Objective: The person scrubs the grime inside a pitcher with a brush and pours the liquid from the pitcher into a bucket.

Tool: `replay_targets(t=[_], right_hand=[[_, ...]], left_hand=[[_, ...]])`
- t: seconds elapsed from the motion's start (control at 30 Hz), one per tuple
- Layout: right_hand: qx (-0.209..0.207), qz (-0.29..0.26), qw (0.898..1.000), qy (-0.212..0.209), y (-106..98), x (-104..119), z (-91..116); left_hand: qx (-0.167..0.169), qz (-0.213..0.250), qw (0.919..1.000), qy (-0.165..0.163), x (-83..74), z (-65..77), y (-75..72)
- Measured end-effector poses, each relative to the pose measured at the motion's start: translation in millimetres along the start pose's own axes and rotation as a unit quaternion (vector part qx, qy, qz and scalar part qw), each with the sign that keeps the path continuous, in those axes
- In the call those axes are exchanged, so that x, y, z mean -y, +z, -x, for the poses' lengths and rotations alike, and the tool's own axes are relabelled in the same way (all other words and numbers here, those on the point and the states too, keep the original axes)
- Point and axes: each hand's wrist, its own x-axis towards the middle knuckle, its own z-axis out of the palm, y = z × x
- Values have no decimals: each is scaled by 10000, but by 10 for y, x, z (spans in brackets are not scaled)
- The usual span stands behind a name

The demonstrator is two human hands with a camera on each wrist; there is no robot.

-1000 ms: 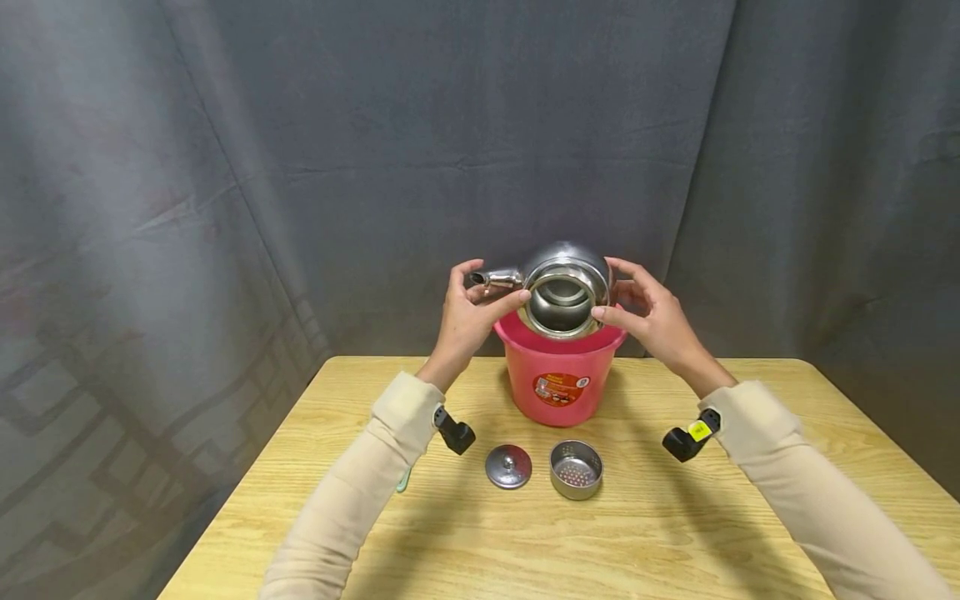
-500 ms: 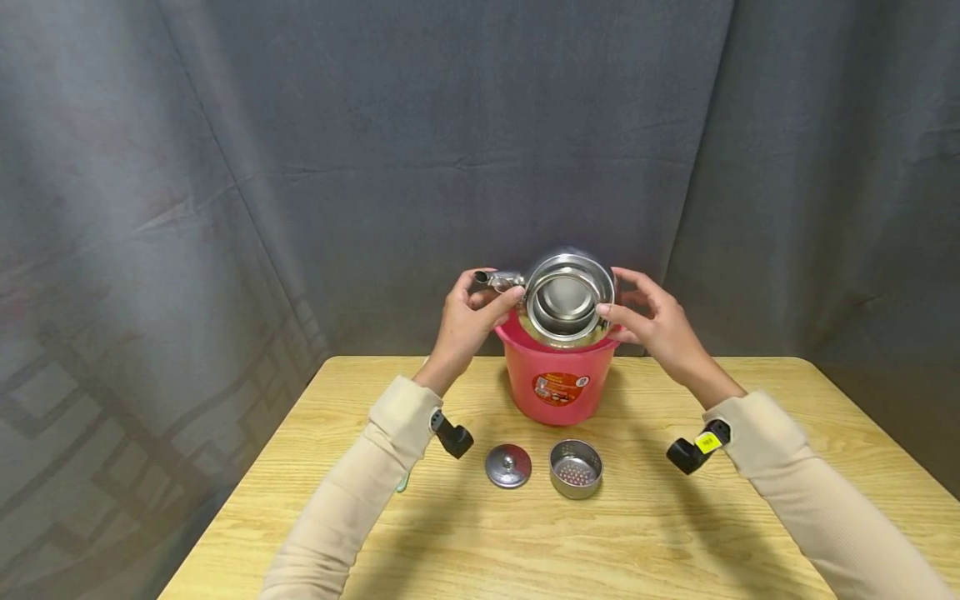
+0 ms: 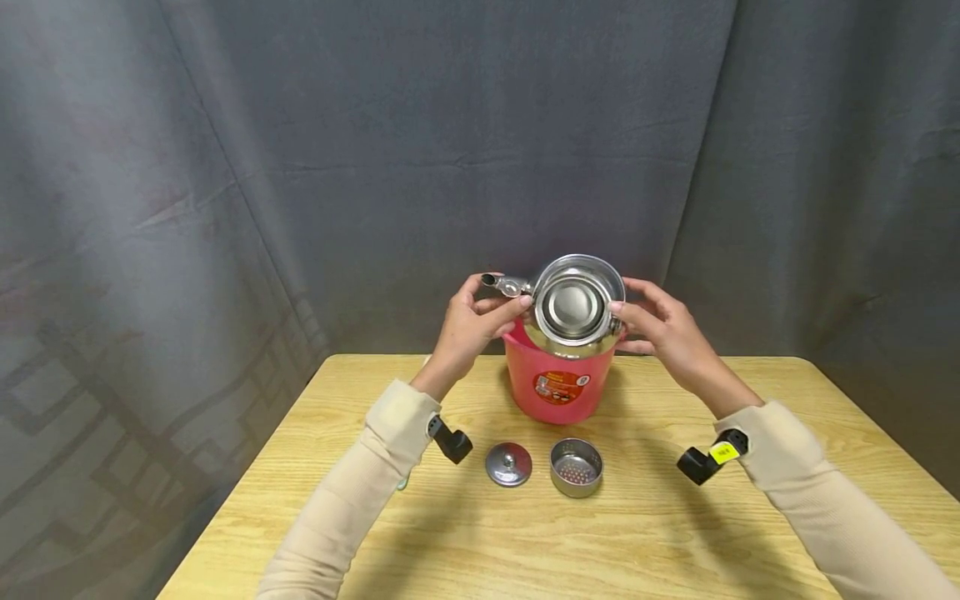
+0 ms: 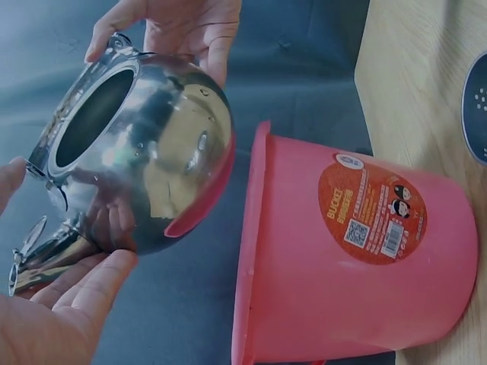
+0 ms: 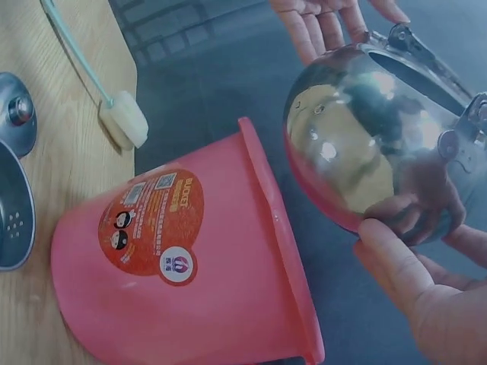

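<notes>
A shiny metal teapot (image 3: 573, 307) is held over the pink bucket (image 3: 528, 379), its open mouth tilted towards me. My left hand (image 3: 472, 329) grips the spout side, thumb near the rim and fingers beneath the spout (image 4: 53, 258). On the opposite side my right hand (image 3: 667, 329) grips the body, thumb by the rim. In the right wrist view the fingers of my right hand (image 5: 434, 304) support the rounded teapot (image 5: 342, 144). A gap separates the teapot from the bucket's rim in both wrist views.
Nearer me on the wooden table (image 3: 600, 550) lie a metal lid (image 3: 508, 464) and a perforated strainer cup (image 3: 577, 479). A sponge brush (image 5: 125, 118) with a pale green handle lies left of the bucket, mostly behind my left arm in the head view. Grey curtains surround the table.
The teapot has turned in both hands, its mouth tipping back so that the inner bottom shows more fully. It has moved slightly down and right, with the right hand.
</notes>
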Motion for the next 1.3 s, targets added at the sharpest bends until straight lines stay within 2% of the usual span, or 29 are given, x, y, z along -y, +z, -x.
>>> replay_targets(t=[0.2, 0.6, 0.93, 1.2, 1.3], right_hand=[[84, -136, 9997, 208, -22, 30, 65], [85, -262, 9987, 434, -17, 81, 201], [156, 19, 9976, 669, -42, 95, 306], [395, -37, 9957, 833, -82, 81, 404], [462, -59, 9949, 898, -97, 64, 444]], left_hand=[[142, -30, 9997, -187, -55, 66, 26], [269, -466, 9984, -196, -70, 193, 81], [256, -320, 9991, -67, 3, 322, 126], [219, -93, 9997, -31, 102, 455, 185], [222, 23, 9997, -115, 146, 498, 209]])
